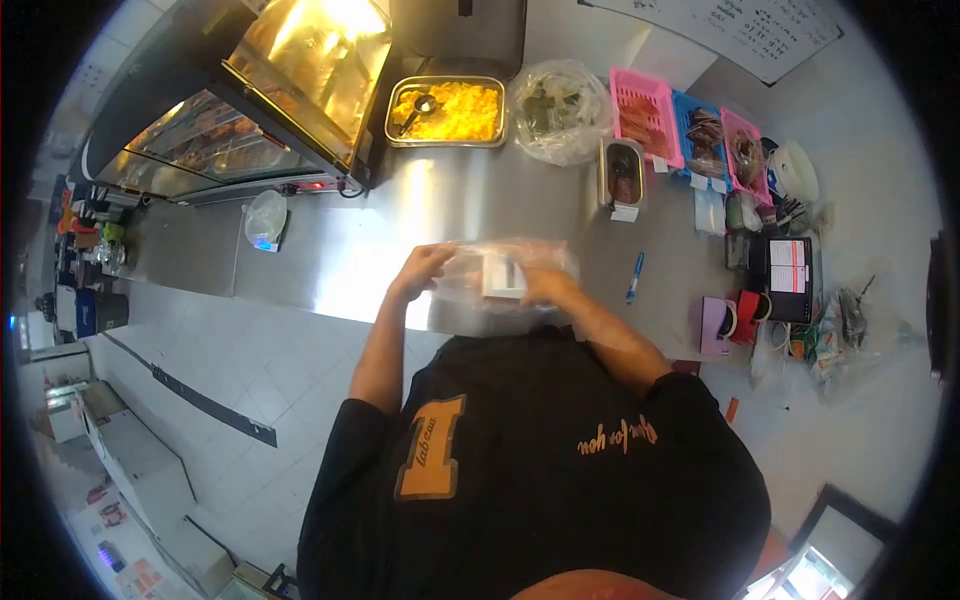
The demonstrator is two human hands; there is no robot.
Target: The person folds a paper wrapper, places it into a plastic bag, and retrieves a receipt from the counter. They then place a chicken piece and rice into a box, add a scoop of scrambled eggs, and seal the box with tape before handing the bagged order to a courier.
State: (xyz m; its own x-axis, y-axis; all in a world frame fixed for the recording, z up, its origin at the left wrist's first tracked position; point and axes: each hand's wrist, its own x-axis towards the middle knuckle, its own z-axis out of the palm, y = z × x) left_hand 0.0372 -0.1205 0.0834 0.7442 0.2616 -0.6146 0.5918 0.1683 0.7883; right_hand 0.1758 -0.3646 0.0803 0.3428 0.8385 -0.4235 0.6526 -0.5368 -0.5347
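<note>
A clear plastic bag (460, 290) lies spread on the steel counter close in front of my body. My left hand (428, 270) grips the bag's left edge with curled fingers. Near the middle of the bag is a white box-shaped object (497, 276) with a grey recess on its right side. My right hand (547, 287) is closed against that side, its fingertips hidden by the object and the plastic. Some pinkish material shows through the film along the far edge.
A steel tray (447, 143) of yellow food with a black scoop stands at the back, beside a lit display warmer (290, 110) and a bag of greens (560, 110). Rightward are a metal container (606, 180), pink basket (672, 140), blue basket (690, 110), pen (635, 277) and tablet (789, 280).
</note>
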